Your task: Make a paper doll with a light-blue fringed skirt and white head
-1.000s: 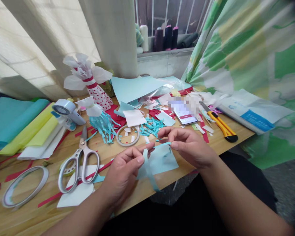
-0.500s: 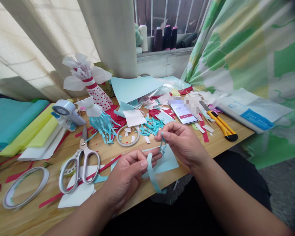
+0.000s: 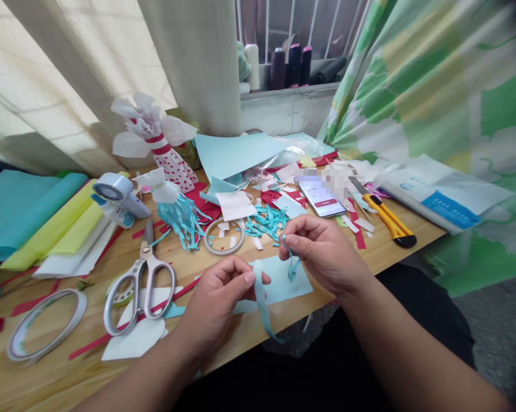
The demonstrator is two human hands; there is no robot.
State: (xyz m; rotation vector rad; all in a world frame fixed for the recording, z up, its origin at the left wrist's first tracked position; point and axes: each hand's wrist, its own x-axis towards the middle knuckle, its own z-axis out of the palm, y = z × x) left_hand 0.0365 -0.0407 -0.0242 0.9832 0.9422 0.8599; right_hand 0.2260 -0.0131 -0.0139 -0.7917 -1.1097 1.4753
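My left hand [image 3: 223, 294] pinches a light blue paper strip [image 3: 262, 300] near its top; the strip's long end hangs past the table's front edge. In my right hand [image 3: 322, 249], thumb and forefinger close on a thin, crinkled blue paper strip [image 3: 292, 268] that dangles below the fingers. The two hands are apart, above a light blue paper sheet [image 3: 292, 283] on the table. Behind them lies a heap of cut blue strips [image 3: 268, 222]. A blue tassel with a white paper top [image 3: 182, 217] rests farther left.
Silver scissors [image 3: 148, 257] lie left of my hands, beside a tape roll [image 3: 75, 312]. Another tape roll [image 3: 206, 243] sits mid-table. To the right are a phone [image 3: 322, 195] and a yellow utility knife [image 3: 389, 220]. A dotted paper bundle [image 3: 172, 157] stands at the back.
My right hand has moved slightly right, away from my left, carrying the crinkled strip. The left hand has shifted a little left and up, its fingers more curled.
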